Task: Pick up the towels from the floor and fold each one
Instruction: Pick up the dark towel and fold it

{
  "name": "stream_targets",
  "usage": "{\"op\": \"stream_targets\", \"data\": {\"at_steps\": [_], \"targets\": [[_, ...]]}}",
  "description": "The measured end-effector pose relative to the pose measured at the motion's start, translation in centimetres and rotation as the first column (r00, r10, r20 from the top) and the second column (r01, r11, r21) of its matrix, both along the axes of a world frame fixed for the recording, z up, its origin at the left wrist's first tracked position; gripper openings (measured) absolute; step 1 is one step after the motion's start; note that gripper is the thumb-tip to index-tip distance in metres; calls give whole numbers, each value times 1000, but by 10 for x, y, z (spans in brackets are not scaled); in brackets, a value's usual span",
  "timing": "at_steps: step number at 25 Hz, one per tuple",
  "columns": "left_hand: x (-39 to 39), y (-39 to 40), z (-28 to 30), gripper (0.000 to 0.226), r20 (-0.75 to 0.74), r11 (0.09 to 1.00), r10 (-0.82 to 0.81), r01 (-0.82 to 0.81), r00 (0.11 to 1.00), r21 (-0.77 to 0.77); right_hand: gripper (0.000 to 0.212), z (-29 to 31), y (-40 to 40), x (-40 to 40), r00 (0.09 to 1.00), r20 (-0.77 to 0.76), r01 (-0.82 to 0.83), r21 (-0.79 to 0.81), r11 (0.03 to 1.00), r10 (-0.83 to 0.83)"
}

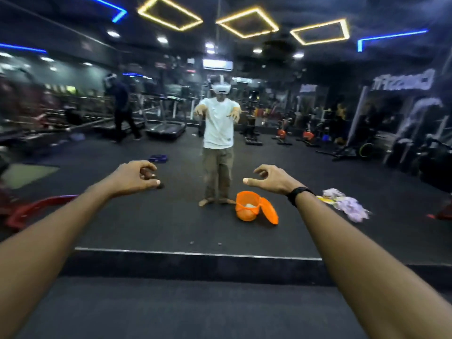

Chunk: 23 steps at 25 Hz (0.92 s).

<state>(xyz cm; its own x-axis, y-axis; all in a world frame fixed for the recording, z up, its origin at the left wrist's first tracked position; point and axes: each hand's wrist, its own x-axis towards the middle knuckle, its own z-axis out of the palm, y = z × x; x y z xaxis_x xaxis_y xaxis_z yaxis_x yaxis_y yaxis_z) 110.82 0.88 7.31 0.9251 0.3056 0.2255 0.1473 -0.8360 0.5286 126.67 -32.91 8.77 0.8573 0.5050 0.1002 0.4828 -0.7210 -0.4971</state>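
Head view, gym with a mirror wall ahead; both arms are reaching forward at chest height, reflected in the glass.

Far left: a pale green flat mat [29, 176] is lying on the dark rubber floor [171, 314]. Beyond it, a small folded dark blue towel [158, 158] is sitting on the floor in the reflection.

Left hand [135, 178]: fingers are curling loosely toward the thumb, grip part-closed, holding nothing.

Centre: the person's reflection in a white T-shirt [218, 123] is standing with arms out. Just beside the feet an orange mesh laundry basket [248, 205] is standing with its orange lid [269, 210] leaning against it; something pale is lying inside, too small to identify.

Right hand [271, 181], black wristband [299, 194] on the wrist: thumb and fingers are spreading in a half-open curl, grip empty.

Right: a crumpled lilac towel pile [347, 204] is lying on the floor, with a yellow edge showing under it. It appears only in the mirror, well apart from both hands.

Judgement: pickup not yet begun. To do it well, the person should be turning away from the mirror to find the real pile, crouching, then pinching one towel by two adjacent corners so it hangs flat before folding.
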Motion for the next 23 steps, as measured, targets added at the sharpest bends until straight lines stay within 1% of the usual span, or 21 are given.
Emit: {"op": "stream_targets", "data": {"at_steps": [3, 5, 8, 11, 14, 17, 20, 23], "targets": [[-75, 84, -6, 40, 20, 984, 178, -178, 984, 2, 71, -5, 112, -23, 988, 4, -157, -7, 987, 157], [-132, 131, -11, 39, 21, 951, 309, -309, 951, -4, 69, -9, 188, -47, 961, 4, -276, -7, 961, 276], [-218, 188, -26, 42, -19, 873, 487, -487, 873, -21, 68, -14, 290, -91, 893, -19, -450, -10, 893, 449], [-304, 223, -38, 41, -46, 768, 639, -641, 768, -22, 71, -23, 383, -142, 804, -44, -594, 12, 805, 594], [-378, 247, -46, 41, -77, 642, 764, -767, 641, -12, 68, -36, 469, -195, 685, -55, -727, 16, 687, 726], [-448, 265, -54, 42, -96, 488, 869, -873, 486, 0, 68, -47, 554, -251, 537, -55, -843, 11, 538, 842], [-500, 277, -51, 44, -82, 338, 938, -941, 336, 24, 67, -51, 630, -296, 403, -48, -915, 15, 404, 914], [-548, 284, -36, 48, -78, 165, 983, -986, 163, 11, 65, -37, 702, -343, 256, -35, -966, 19, 257, 966]]}}
